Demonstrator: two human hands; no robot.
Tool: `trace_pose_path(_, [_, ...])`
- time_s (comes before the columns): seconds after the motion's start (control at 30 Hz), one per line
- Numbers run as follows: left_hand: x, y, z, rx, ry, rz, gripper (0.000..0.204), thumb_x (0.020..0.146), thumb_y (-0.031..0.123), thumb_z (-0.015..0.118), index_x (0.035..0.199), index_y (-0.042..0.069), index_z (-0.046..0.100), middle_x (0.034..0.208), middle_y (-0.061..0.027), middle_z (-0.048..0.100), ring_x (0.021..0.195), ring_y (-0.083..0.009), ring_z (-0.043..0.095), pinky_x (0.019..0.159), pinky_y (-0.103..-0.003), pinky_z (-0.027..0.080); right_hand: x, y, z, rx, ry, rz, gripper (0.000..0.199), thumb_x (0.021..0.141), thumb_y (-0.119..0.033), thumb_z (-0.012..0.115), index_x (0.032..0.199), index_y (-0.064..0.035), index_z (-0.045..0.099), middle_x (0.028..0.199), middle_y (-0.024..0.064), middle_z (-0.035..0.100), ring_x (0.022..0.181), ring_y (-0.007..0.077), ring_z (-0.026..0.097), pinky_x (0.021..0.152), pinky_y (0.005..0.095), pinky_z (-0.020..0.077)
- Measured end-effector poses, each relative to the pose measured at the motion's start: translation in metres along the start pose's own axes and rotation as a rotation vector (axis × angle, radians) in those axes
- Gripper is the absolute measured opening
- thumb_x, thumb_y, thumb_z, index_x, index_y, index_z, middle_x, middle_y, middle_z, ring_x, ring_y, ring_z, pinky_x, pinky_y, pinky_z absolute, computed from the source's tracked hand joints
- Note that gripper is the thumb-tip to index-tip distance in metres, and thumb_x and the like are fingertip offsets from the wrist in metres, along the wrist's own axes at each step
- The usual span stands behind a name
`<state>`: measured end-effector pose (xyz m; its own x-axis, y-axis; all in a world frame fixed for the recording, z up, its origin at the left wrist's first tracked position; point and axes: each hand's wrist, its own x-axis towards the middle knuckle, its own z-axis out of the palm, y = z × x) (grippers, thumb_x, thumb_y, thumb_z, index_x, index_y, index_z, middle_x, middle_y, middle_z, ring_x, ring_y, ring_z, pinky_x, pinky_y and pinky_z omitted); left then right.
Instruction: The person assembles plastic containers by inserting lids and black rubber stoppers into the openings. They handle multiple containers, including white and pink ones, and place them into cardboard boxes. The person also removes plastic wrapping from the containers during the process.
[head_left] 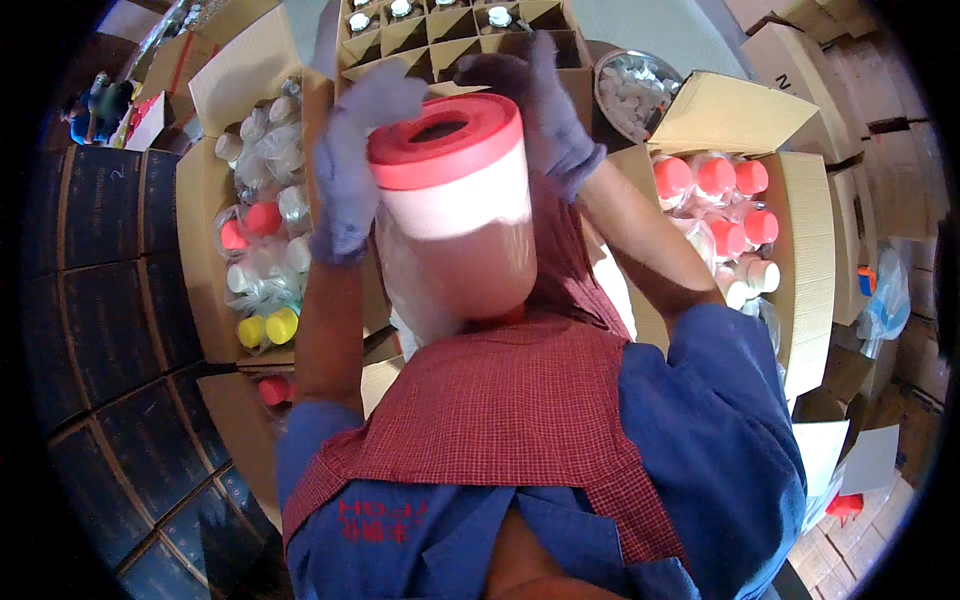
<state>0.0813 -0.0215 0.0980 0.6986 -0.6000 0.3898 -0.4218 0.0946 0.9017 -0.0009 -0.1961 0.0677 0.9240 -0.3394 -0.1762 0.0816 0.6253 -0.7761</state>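
A large plastic jar (455,200) is held up in front of my chest. Its red lid (447,143) has a dark round opening in the top, and the body below is pale and partly see-through. My left hand (355,160), in a grey glove, is pressed against the jar's left side by the lid. On the other side, my gloved right hand (550,120) grips it at the back right, its fingers partly blurred. The lower end of the jar overlaps my red checked apron (490,400).
Beyond my hands stands a divided carton (460,65) with several white-capped bottles. Right of it is a metal bowl (635,95) of small white pieces. Open cartons of bagged bottles stand left (205,270) and right (805,260). Dark stacked boxes (100,300) line the far left.
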Motion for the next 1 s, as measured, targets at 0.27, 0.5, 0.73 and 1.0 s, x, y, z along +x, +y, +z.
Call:
trace_pose_path(0.27, [0.01,-0.031,-0.007,-0.047,-0.004,0.115,0.061,0.099,0.043,0.023,0.134,-0.002,0.045,0.132,-0.0163,0.052,0.124,-0.0244,0.048,0.109,-0.038,0.031,0.014,0.004,0.009,-0.051,-0.009,-0.292,0.087,0.087,-0.077,0.024,0.118,-0.0024,0.058,0.104,0.0111,0.059,0.092,0.0209,0.055,0.087,0.0334,0.0468])
trace_pose_path(0.5, [0.01,-0.004,0.013,-0.034,0.18,-0.034,0.046,0.1,0.028,0.032,0.134,0.0,0.044,0.127,-0.0129,0.055,0.118,-0.0208,0.053,0.099,-0.032,0.042,-0.009,-0.035,0.01,0.369,-0.39,-0.121,0.081,0.093,-0.067,0.029,0.129,0.0025,0.048,0.121,0.0227,0.057,0.114,0.0346,0.054,0.101,0.0446,0.0421])
trace_pose_path(0.73, [0.003,-0.034,0.005,-0.116,0.032,-0.028,0.048,0.099,0.031,0.034,0.134,0.001,0.045,0.128,-0.0146,0.055,0.117,-0.0245,0.054,0.1,-0.035,0.042,-0.002,-0.011,0.026,0.123,-0.114,-0.309,0.074,0.096,-0.063,0.025,0.135,-0.0016,0.041,0.131,0.0128,0.048,0.124,0.0259,0.044,0.106,0.0415,0.0344])
trace_pose_path(1.0, [-0.01,0.029,0.034,0.184,-0.011,0.292,0.05,0.091,0.038,0.054,0.13,0.006,0.051,0.12,-0.0161,0.06,0.11,-0.0306,0.059,0.095,-0.041,0.045,0.027,0.013,-0.017,0.427,-0.454,0.089,0.084,0.089,-0.073,0.031,0.118,0.0021,0.056,0.106,0.0171,0.063,0.1,0.0266,0.06,0.092,0.0368,0.0473])
